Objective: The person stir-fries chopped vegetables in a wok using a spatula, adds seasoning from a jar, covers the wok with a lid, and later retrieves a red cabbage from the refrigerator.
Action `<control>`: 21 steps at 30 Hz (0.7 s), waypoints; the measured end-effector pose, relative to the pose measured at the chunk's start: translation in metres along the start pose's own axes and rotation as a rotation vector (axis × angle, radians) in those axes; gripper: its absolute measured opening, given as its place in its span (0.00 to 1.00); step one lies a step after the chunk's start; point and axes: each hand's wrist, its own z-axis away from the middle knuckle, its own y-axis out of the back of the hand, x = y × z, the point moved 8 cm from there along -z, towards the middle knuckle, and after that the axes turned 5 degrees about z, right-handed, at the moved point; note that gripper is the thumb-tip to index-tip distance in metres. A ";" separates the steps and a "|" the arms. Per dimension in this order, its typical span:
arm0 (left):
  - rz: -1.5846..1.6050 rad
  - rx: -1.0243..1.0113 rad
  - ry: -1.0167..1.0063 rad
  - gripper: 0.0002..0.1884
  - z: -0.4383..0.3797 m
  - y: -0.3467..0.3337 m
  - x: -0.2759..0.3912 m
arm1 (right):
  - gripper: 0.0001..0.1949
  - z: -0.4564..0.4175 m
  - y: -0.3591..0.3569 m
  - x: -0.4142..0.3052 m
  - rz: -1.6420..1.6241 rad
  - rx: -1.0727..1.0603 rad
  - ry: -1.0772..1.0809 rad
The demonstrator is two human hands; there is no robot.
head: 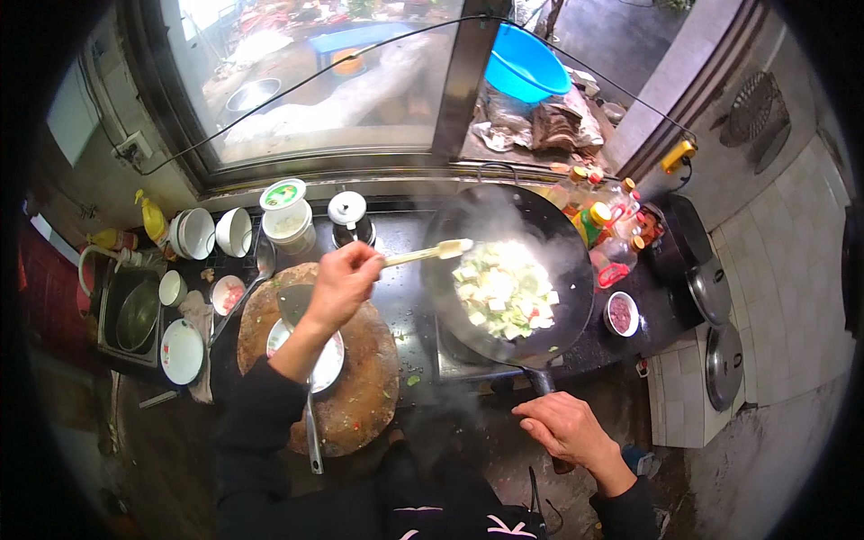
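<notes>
My left hand (344, 283) is closed on the handle of a small pale spoon (432, 253), whose white-coated tip is over the left side of a black wok (439, 317). Steam rises from the diced white and green food (506, 290) in the wok. My right hand (567, 432) lies around the wok's dark handle (540, 381). Below my left forearm, a white bowl (329, 361) stands on a round wooden chopping board (368, 412), with a metal utensil (313, 439) reaching past the board's near edge.
Plastic bottles (611, 256) and a small bowl of reddish food (621, 314) are right of the wok. Left of the board are a ladle (264, 260), a bowl of pink food (228, 295), a white plate (181, 351) and a sink (135, 317). A lidded jar (348, 209) stands behind.
</notes>
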 end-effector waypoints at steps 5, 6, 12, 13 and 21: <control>-0.110 -0.013 -0.140 0.08 -0.016 -0.071 0.025 | 0.08 0.033 0.017 0.013 0.030 0.088 -0.004; -0.196 0.021 -0.203 0.08 -0.016 -0.077 0.040 | 0.08 0.041 0.018 0.018 0.023 0.092 -0.033; -0.383 0.082 -0.425 0.06 0.000 -0.095 0.072 | 0.07 0.067 0.026 0.033 -0.025 0.133 -0.087; -0.464 0.063 -0.460 0.05 0.004 -0.095 0.072 | 0.07 0.069 0.025 0.034 -0.026 0.138 -0.080; -0.756 -0.034 -0.725 0.03 0.028 -0.112 0.066 | 0.07 0.070 0.017 0.038 -0.046 0.121 -0.023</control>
